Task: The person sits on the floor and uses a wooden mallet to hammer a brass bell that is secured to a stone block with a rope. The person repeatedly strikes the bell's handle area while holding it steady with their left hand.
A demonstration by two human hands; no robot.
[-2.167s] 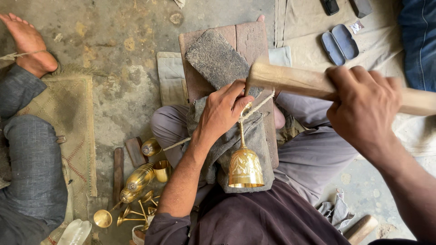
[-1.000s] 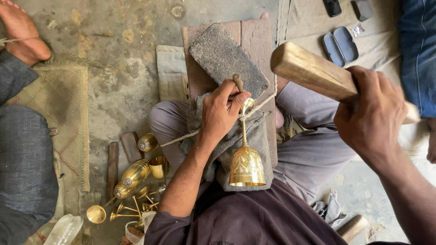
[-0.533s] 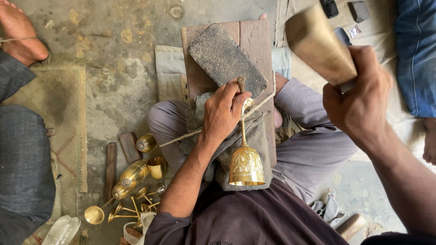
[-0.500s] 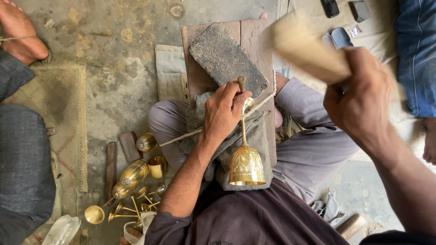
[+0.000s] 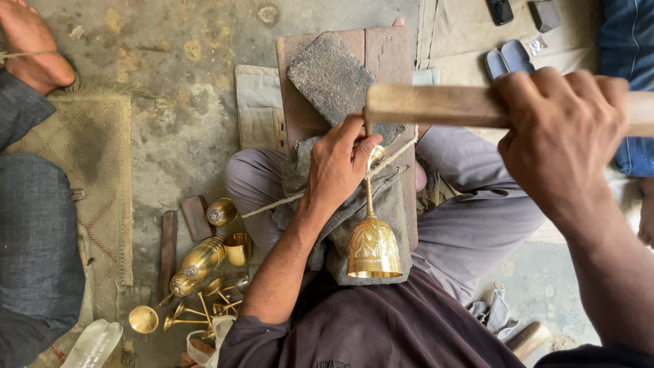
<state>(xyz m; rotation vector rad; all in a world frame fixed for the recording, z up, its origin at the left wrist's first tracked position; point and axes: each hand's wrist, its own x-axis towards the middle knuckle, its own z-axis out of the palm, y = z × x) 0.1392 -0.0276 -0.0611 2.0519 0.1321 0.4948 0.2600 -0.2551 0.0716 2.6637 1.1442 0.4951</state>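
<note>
The left hand point(image 5: 338, 163) is closed around a thin tool whose top pokes out just above the fingers, pinning the foot of a brass goblet point(image 5: 372, 238) against a cloth-covered block point(image 5: 381, 204). The goblet lies with its stem running down from the grip and its engraved cup opening toward the person's body. A cord point(image 5: 272, 203) runs from under the left hand out to the left over the knee. The right hand point(image 5: 562, 133) is wrapped tight around a wooden mallet point(image 5: 436, 105), held level, its head end directly above the left fingers and just over the tool's top. Beyond the left grip lies a rough grey stone point(image 5: 334, 78) on a wood plank point(image 5: 388, 51). Left of the left forearm, on the floor, sits a heap of brass pieces point(image 5: 204, 272). Another person's foot point(image 5: 30, 44) shows far left.
</note>
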